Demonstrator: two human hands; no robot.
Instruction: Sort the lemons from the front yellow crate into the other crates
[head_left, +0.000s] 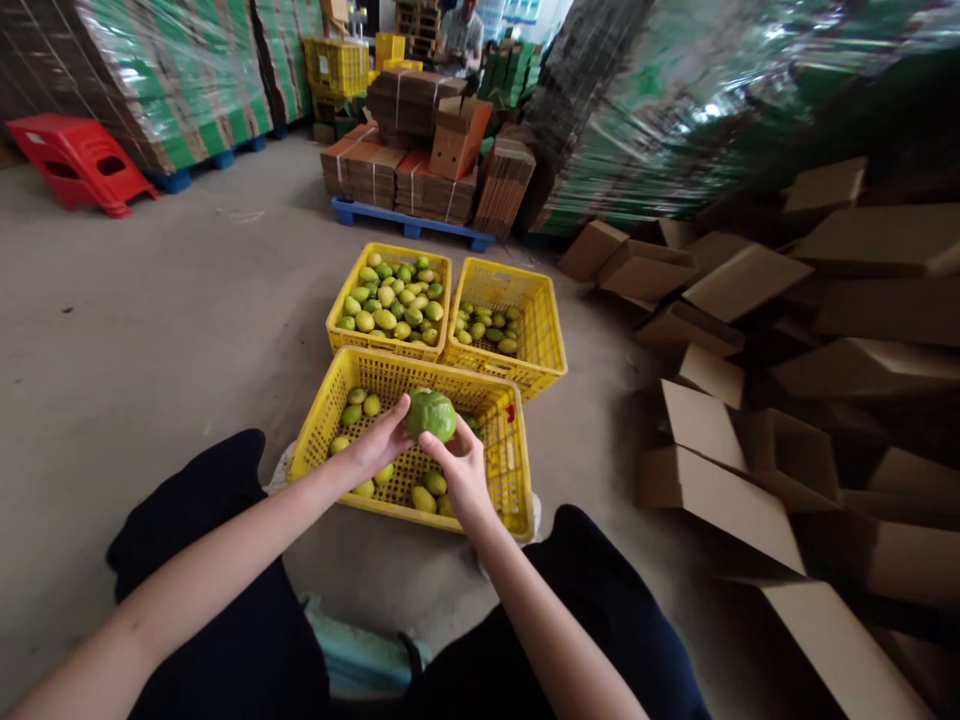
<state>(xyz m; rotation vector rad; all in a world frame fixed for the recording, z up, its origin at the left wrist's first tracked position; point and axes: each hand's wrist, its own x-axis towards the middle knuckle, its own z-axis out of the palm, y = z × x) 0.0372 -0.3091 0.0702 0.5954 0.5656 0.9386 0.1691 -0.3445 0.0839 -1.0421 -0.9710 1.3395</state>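
Note:
A large, bumpy green fruit [431, 415] is held between my two hands above the front yellow crate [517, 470]. My left hand [384, 438] has its fingers closed on the fruit's left side. On the right and lower side, my right hand [463, 465] grips it with thumb and fingers. Several yellow-green lemons [424, 498] lie in the front crate, some partly behind my hands. Behind it, the left yellow crate [334, 335] is full of similar lemons, and the right yellow crate [544, 330] holds fewer.
Open cardboard boxes [720, 510] are heaped along the right. A red stool [79, 165] stands at the far left. Bundled flat cartons [435, 185] rest on a blue pallet [412, 222] at the back. Wrapped green stacks flank them, and a person [461, 40] is in the background.

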